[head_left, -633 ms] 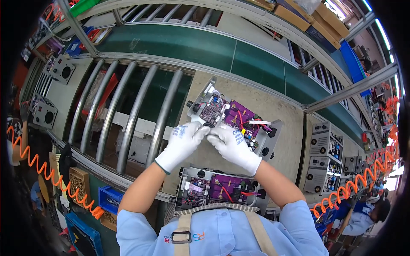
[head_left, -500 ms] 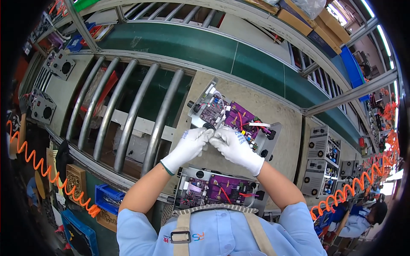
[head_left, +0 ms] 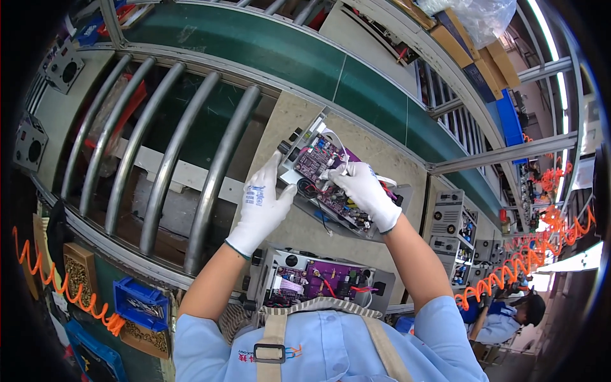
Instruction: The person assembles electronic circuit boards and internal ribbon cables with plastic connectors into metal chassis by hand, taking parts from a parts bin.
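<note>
An open metal chassis [head_left: 291,173] with purple circuit boards [head_left: 313,160] lies at an angle on the bench in front of me. My left hand [head_left: 259,202], in a white glove, is at its left end panel. Its fingers are stretched out and the thumb is apart, with a fingertip close to a black knob [head_left: 284,146]. Over the boards, my gloved right hand [head_left: 364,192] pinches a white cable connector [head_left: 335,170]; its fingers partly hide it. A white cable [head_left: 337,139] loops just above that hand. A black round part [head_left: 308,187] sits between my hands.
A second chassis [head_left: 324,280] with purple boards stands close to my body. Metal rollers [head_left: 219,172] lie to the left, and a green conveyor belt [head_left: 372,95] runs behind. A blue bin [head_left: 141,304] holds small parts. Orange coiled hoses [head_left: 503,277] hang at both sides.
My hands were together at the chassis's near edge and have separated. The left opened and moved to the end panel; the right moved over the boards onto the connector. The view has shifted.
</note>
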`<action>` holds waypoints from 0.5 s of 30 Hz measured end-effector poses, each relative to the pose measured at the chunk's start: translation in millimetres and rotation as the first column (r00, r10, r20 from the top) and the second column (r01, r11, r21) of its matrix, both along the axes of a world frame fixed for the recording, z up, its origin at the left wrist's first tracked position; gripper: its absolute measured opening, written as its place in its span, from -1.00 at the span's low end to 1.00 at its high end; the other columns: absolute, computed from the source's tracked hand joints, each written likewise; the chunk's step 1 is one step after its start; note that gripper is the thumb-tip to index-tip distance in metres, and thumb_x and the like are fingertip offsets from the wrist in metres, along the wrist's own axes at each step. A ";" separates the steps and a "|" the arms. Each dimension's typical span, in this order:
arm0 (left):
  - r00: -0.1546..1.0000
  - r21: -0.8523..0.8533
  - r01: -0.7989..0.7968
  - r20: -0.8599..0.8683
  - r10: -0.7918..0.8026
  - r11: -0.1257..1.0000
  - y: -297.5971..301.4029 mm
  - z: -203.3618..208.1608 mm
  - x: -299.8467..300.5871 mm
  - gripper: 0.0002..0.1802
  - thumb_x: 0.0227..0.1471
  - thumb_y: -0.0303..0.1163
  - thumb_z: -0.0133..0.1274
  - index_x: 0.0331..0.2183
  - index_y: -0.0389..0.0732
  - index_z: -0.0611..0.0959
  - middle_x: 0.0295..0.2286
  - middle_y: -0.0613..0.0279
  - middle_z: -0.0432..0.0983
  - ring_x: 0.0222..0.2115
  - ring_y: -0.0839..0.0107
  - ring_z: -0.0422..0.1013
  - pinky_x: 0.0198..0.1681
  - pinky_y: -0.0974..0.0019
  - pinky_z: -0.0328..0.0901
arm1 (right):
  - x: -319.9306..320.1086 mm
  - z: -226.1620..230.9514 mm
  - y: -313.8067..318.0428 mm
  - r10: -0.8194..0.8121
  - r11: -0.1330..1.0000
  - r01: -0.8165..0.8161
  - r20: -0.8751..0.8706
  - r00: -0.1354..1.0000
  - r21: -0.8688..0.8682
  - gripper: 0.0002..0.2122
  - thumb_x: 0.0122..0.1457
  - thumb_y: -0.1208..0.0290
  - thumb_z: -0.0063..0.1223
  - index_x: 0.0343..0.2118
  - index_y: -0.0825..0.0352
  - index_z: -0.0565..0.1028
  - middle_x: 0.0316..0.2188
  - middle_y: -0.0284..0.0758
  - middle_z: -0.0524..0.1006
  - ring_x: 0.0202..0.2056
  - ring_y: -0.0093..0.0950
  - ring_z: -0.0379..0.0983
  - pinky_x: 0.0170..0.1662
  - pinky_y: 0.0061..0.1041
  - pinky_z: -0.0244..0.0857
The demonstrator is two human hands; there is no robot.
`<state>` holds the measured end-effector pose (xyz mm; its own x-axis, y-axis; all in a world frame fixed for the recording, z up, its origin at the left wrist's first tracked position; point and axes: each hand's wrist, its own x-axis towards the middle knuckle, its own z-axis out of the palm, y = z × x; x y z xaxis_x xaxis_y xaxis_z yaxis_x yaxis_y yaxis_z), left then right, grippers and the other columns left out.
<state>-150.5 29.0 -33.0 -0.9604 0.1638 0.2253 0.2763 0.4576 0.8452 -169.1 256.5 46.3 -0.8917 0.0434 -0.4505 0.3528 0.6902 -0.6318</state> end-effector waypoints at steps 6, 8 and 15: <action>0.998 -0.004 -0.004 0.067 0.005 1.000 3.2 3.3 -0.8 -0.23 0.01 -0.30 0.15 0.19 -0.44 0.30 0.00 -0.23 0.46 -0.01 -0.10 0.42 0.10 0.00 0.28 | -4.2 28.2 -19.6 -0.050 0.997 0.043 0.111 0.993 0.067 -0.72 0.20 0.24 0.13 -0.48 0.40 0.62 -0.62 -0.34 0.54 -0.54 -0.57 0.42 -0.40 -0.45 0.28; 0.994 0.001 0.009 0.111 -0.009 1.000 2.9 11.2 -3.2 -0.27 0.02 -0.30 0.14 0.16 -0.44 0.32 -0.02 -0.22 0.48 -0.04 -0.08 0.45 0.07 0.01 0.31 | -4.6 28.3 -17.9 -0.053 0.994 0.041 0.129 0.990 0.101 -0.71 0.20 0.24 0.13 -0.48 0.39 0.62 -0.62 -0.33 0.54 -0.54 -0.55 0.43 -0.40 -0.44 0.29; 0.998 -0.026 -0.028 0.052 0.029 0.999 3.1 6.7 -1.2 -0.30 0.05 -0.32 0.15 0.17 -0.42 0.36 -0.05 -0.22 0.50 -0.13 -0.02 0.48 -0.02 0.10 0.35 | -7.8 25.9 -18.6 -0.030 0.993 0.017 0.109 0.994 0.119 -0.73 0.15 0.24 0.14 -0.41 0.40 0.62 -0.50 -0.21 0.62 -0.40 -0.39 0.56 -0.25 -0.39 0.36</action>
<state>-151.7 32.1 -26.4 -0.9752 0.1411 0.1705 0.2182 0.4863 0.8461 -177.0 237.9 72.2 -0.8349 0.1227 -0.5365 0.4329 0.7483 -0.5027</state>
